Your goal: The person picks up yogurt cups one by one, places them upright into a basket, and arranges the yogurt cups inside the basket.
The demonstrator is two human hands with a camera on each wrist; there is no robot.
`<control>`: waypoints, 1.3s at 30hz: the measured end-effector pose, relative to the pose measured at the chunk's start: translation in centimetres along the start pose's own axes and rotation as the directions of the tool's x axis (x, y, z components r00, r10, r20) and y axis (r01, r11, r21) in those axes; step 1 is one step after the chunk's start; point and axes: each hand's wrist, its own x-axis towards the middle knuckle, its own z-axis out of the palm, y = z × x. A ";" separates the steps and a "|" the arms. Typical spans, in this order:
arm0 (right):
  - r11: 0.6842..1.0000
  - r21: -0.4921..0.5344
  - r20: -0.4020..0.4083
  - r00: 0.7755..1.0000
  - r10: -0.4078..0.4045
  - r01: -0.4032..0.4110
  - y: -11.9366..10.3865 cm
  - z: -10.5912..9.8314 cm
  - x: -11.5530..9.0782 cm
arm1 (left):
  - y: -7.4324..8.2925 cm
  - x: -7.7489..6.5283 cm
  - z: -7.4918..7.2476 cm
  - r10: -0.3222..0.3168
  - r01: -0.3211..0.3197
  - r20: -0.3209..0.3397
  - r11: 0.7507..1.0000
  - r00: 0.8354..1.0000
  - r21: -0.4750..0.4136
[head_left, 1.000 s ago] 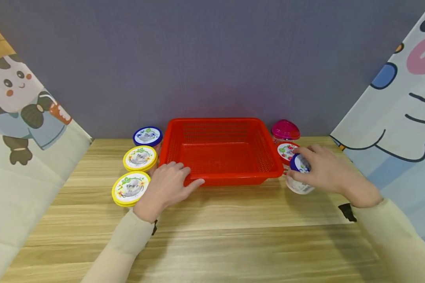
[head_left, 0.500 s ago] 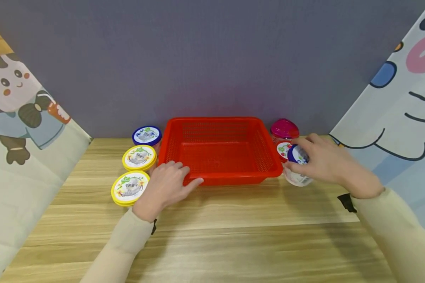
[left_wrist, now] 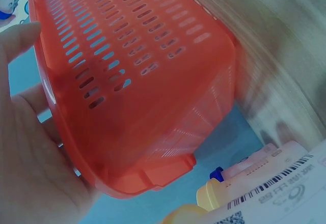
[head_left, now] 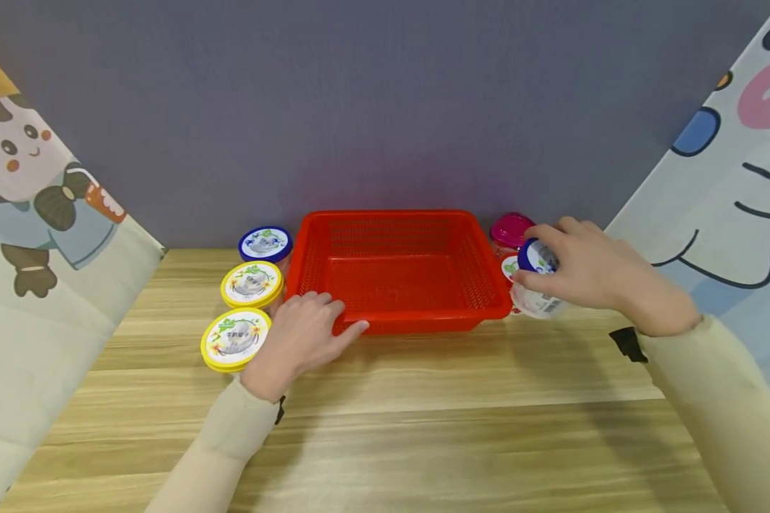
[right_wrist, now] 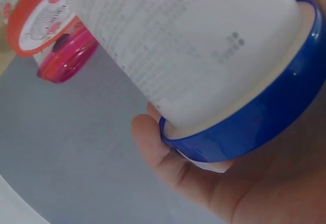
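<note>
My right hand (head_left: 590, 267) grips a clear plastic tub with a blue lid (head_left: 542, 288) around its lid, thumb on the near side. The tub tilts and overlaps a red-lidded tub (head_left: 510, 268) behind it. In the right wrist view its pale, printed side and blue rim (right_wrist: 254, 127) fill the upper right. My left hand (head_left: 304, 338) rests on the front left corner of a red slotted basket (head_left: 417, 322), fingers over the rim and thumb stretched along it. The left wrist view shows the basket's outer wall (left_wrist: 153, 96) beside that palm.
Left of the basket stand two yellow-lidded tubs (head_left: 236, 339) and a blue-lidded tub (head_left: 266, 244) in a row. A tub with a pink lid (head_left: 510, 229) stands at the back right. A grey wall (head_left: 385, 107) backs the wooden table (head_left: 423, 434).
My right hand has moved the blue-lidded tub away from me and upward in the view, further over the red-lidded tub. The left hand has stayed on the basket.
</note>
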 end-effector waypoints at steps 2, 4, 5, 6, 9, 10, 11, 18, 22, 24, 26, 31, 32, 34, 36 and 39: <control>1.000 0.000 0.005 1.000 0.002 -0.002 -0.3 -0.3 0.2 | 0.0 0.0 0.0 -0.002 0.002 -0.002 1.000 1.000 0.000; 1.000 0.001 0.010 1.000 0.004 -0.004 -0.6 -0.5 0.3 | 0.1 0.0 0.0 -0.006 0.006 -0.001 1.000 1.000 0.001; 1.000 0.001 0.011 1.000 0.003 -0.003 -0.7 -0.6 0.4 | 0.1 0.0 0.0 -0.009 0.009 -0.001 1.000 1.000 0.001; 1.000 0.000 0.011 1.000 0.000 0.000 -0.9 -0.7 0.5 | 0.1 0.0 0.0 -0.011 0.011 0.000 1.000 1.000 0.001; 1.000 0.002 0.004 1.000 -0.007 0.007 -1.3 -1.1 0.7 | 0.2 0.0 0.0 -0.014 0.014 -0.001 1.000 1.000 0.004; 1.000 0.002 0.001 1.000 -0.009 0.009 -1.4 -1.2 0.8 | 0.1 0.0 0.1 -0.013 0.013 -0.002 1.000 1.000 0.006; 1.000 0.003 -0.002 1.000 -0.011 0.011 -1.5 -1.2 1.0 | 0.1 0.0 0.1 -0.013 0.013 -0.002 1.000 1.000 0.007; 1.000 0.017 -0.004 1.000 -0.004 0.004 -2.1 -1.6 2.0 | 0.2 0.1 -0.1 -0.025 0.024 0.016 1.000 1.000 0.013; 1.000 0.027 -0.006 1.000 -0.003 0.003 -2.5 -1.7 2.5 | 0.2 0.1 -0.1 -0.022 0.022 0.017 1.000 1.000 0.019; 1.000 0.031 -0.007 1.000 -0.002 0.002 -2.6 -1.7 2.8 | 0.2 0.1 -0.1 -0.018 0.017 0.011 1.000 1.000 0.022; 0.999 0.036 -0.006 1.000 -0.001 0.002 -2.8 -1.8 3.2 | 0.2 0.1 0.0 -0.013 0.013 0.002 1.000 1.000 0.024; 0.999 0.038 0.001 1.000 -0.016 0.015 -3.3 -2.0 4.3 | 0.2 0.0 0.1 -0.006 0.007 -0.024 1.000 1.000 0.019; 0.999 0.038 0.004 1.000 -0.018 0.017 -3.4 -2.0 4.5 | 0.2 0.0 0.0 -0.006 0.006 -0.028 1.000 1.000 0.018; 0.999 0.035 0.010 1.000 -0.024 0.023 -3.7 -2.0 4.9 | 0.2 -0.1 0.0 -0.004 0.005 -0.035 1.000 0.999 0.018; 0.999 0.031 0.016 1.000 -0.025 0.024 -3.8 -1.9 5.2 | 0.2 -0.1 0.1 -0.004 0.005 -0.040 1.000 0.999 0.016; 0.999 0.028 0.022 0.999 -0.026 0.025 -4.0 -1.8 5.7 | 0.2 0.0 0.1 -0.004 0.005 -0.035 1.000 0.999 0.014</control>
